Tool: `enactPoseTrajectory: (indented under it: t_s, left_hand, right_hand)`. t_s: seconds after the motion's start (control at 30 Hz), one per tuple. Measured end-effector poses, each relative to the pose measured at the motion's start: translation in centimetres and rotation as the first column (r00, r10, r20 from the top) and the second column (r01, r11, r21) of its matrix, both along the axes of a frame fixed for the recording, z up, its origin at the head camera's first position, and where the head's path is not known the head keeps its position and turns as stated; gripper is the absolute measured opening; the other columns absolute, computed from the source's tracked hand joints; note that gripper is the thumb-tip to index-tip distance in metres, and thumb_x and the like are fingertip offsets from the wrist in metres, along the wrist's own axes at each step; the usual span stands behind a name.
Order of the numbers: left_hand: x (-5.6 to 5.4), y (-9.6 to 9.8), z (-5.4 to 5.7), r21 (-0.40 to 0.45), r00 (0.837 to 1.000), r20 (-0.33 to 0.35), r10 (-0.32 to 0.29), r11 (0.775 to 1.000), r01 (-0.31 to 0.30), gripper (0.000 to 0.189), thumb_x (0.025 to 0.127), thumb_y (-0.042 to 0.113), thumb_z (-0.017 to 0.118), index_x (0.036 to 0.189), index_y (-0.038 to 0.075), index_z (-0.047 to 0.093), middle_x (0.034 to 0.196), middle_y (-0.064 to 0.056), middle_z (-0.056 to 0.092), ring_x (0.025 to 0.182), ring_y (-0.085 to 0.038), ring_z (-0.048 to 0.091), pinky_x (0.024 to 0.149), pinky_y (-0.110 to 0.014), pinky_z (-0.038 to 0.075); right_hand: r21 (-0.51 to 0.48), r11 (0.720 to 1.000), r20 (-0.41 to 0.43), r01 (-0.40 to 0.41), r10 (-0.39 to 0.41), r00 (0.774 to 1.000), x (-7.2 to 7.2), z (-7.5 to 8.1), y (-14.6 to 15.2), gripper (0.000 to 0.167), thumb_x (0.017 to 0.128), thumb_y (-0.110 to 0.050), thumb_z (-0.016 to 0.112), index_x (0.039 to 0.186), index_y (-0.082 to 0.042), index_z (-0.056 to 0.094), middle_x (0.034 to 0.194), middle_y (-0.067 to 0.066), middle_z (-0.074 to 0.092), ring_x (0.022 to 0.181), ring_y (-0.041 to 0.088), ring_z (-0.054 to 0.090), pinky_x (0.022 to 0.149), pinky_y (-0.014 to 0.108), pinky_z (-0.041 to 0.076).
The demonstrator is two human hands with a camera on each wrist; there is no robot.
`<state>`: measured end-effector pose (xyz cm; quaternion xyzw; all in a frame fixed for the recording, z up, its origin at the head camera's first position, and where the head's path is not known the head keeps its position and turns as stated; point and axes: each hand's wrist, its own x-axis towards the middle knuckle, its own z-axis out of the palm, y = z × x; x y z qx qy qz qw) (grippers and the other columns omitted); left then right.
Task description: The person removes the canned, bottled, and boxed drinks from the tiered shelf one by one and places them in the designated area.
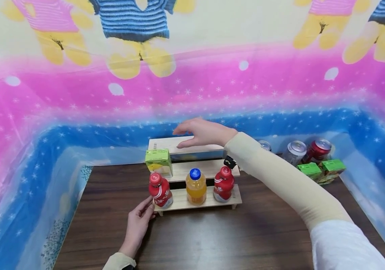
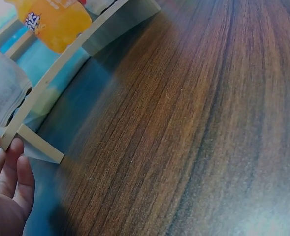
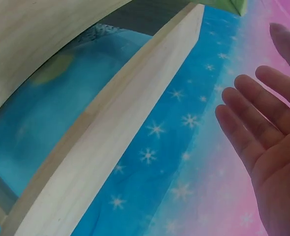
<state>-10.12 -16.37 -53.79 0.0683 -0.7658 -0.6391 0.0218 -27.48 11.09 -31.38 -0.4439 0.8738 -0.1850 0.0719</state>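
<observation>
A three-tier wooden display rack (image 1: 179, 199) stands on the table. My left hand (image 1: 137, 225) pinches the left end of its lowest shelf; in the left wrist view the fingers of that hand (image 2: 9, 189) lie under the board. On that shelf stand a red-capped red bottle (image 1: 161, 192), a blue-capped bottle of orange drink (image 1: 196, 188) and another red bottle (image 1: 224, 186). A green drink carton (image 1: 158, 162) is at the left of the middle shelf. Over the top shelf (image 1: 167, 143) hovers my right hand (image 1: 209, 133), holding nothing, fingers extended in the right wrist view.
Behind the right forearm, at the table's back right, are a silver can (image 1: 295, 152), a dark red can (image 1: 317, 150) and green cartons (image 1: 332, 170). Another can (image 1: 264, 145) is partly hidden by the sleeve. Patterned cloth (image 1: 118, 138) rises behind the dark wooden table (image 1: 111, 198).
</observation>
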Motion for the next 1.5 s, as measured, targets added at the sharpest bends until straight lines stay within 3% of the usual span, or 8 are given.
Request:
enactPoseTrajectory:
  t_s: [0.43,0.83,1.1,1.27,1.5]
  left_hand:
    - [0.2,0.0,0.0,0.001,1.000,0.012,0.007,1.000,-0.007,0.037,0.105,0.002,0.059,0.140,-0.008,0.060,0.129,-0.029,0.066,0.087,0.000,0.065,0.074,-0.019,0.059]
    - [0.3,0.1,-0.3,0.011,0.999,0.035,0.013,1.000,-0.013,0.037,0.104,0.000,0.059,0.141,-0.006,0.061,0.127,-0.027,0.067,0.086,0.000,0.065,0.073,-0.019,0.059]
    - [0.1,0.1,-0.1,0.015,1.000,0.017,0.011,1.000,-0.011,0.036,0.104,0.000,0.059,0.140,-0.007,0.061,0.125,-0.026,0.068,0.085,-0.001,0.065,0.073,-0.019,0.059]
    - [0.1,0.0,-0.2,0.012,1.000,0.016,0.012,1.000,-0.012,0.036,0.104,0.000,0.059,0.139,-0.007,0.061,0.124,-0.026,0.068,0.085,-0.001,0.065,0.073,-0.020,0.059]
    - [0.0,0.1,-0.2,0.002,1.000,-0.005,0.024,1.000,-0.024,0.036,0.104,0.000,0.060,0.138,-0.008,0.061,0.123,-0.028,0.068,0.085,0.000,0.066,0.072,-0.019,0.059]
  right_hand:
    - [0.065,0.996,0.009,-0.052,0.052,0.999,-1.2,0.2,-2.3,0.054,0.099,-0.041,0.073,0.142,-0.008,0.063,0.140,0.006,0.065,0.127,0.020,0.061,0.110,0.037,0.049]
    - [0.131,0.986,0.065,-0.105,0.097,0.993,-0.5,0.0,-5.4,0.063,0.094,-0.043,0.079,0.143,-0.007,0.061,0.139,0.007,0.065,0.127,0.021,0.059,0.107,0.034,0.050]
    - [0.177,0.979,0.075,-0.104,0.092,0.993,-0.3,-0.6,-6.0,0.068,0.089,-0.049,0.082,0.141,-0.010,0.064,0.123,0.001,0.071,0.111,0.014,0.064,0.097,0.028,0.054]
    - [0.192,0.974,0.076,-0.117,0.104,0.992,-0.2,-1.3,-6.1,0.065,0.090,-0.046,0.082,0.140,-0.008,0.064,0.119,0.001,0.072,0.105,0.014,0.066,0.092,0.025,0.054]
    - [0.154,0.980,0.100,-0.127,0.112,0.989,-0.5,-1.5,-5.9,0.047,0.097,-0.031,0.075,0.136,-0.008,0.063,0.119,0.001,0.070,0.103,0.016,0.066,0.089,0.023,0.054]
